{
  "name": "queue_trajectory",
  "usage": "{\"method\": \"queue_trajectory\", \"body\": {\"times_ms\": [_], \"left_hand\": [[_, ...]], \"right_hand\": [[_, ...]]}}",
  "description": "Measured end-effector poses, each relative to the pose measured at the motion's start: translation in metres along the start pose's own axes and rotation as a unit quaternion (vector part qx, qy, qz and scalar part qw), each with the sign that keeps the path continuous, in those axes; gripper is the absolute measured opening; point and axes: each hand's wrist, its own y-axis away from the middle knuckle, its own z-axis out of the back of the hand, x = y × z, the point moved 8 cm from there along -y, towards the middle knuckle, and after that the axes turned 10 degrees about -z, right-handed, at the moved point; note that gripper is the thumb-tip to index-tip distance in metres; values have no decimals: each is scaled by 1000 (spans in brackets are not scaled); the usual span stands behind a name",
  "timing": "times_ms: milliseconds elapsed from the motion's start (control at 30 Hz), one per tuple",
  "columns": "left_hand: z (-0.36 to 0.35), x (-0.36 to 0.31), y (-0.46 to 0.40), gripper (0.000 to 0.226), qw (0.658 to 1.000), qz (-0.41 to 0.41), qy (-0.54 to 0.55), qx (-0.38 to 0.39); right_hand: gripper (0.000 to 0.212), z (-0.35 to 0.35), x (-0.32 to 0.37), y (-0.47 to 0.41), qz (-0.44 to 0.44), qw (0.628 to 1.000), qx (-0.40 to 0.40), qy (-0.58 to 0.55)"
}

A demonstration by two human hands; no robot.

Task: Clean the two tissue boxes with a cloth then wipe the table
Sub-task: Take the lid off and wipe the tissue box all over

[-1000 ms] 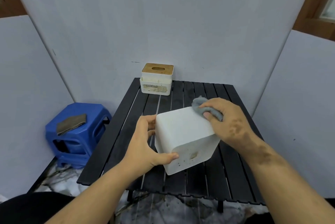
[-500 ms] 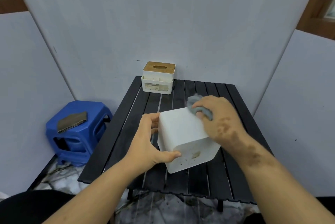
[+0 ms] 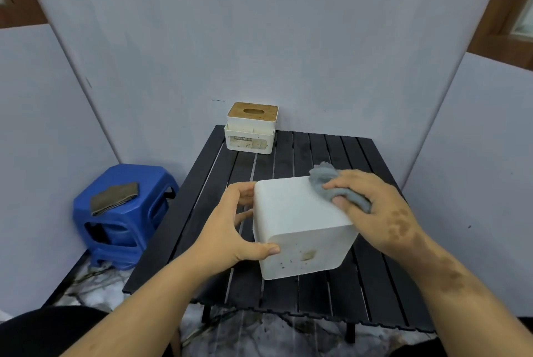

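Fingers (image 3: 336,200) of right hand (image 3: 383,212) clutching soft grey cloth (image 3: 326,180), left hand (image 3: 230,229) gripping light, stiff, likely slippery white tissue box (image 3: 300,226) by its side.

The right hand (image 3: 377,209) is covering most of the gray cloth (image 3: 327,180), so only a bunched bit is peeking out. The left hand (image 3: 230,229) is hiding the left side of the white box (image 3: 297,221). The words on the far tissue box (image 3: 250,131) are looking too small to read. Both arms are getting cut off at the bottom edge.
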Motion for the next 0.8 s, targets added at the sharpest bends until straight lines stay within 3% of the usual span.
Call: {"method": "queue_trajectory", "body": {"times_ms": [233,333,400,500,633,800], "left_hand": [[3,-9,-4,113,992,32,15,122],[9,-23,-8,136,988,40,-53,141],[7,-45,-15,134,980,20,-126,152],[-17,-83,-30,121,946,-22,-244,213],[-59,-121,-53,116,873,-91,-384,286],[-82,-126,-70,103,814,-83,-477,321]], "right_hand": [[33,5,-10,26,24,996,-18,-79],[33,6,-15,28,17,991,-14,-130],[32,11,-20,27,-3,982,-12,-186],[33,25,-30,24,-22,976,-11,-218],[36,45,-48,23,-34,980,-2,-197],[28,28,-50,34,-26,978,23,-204]]}}
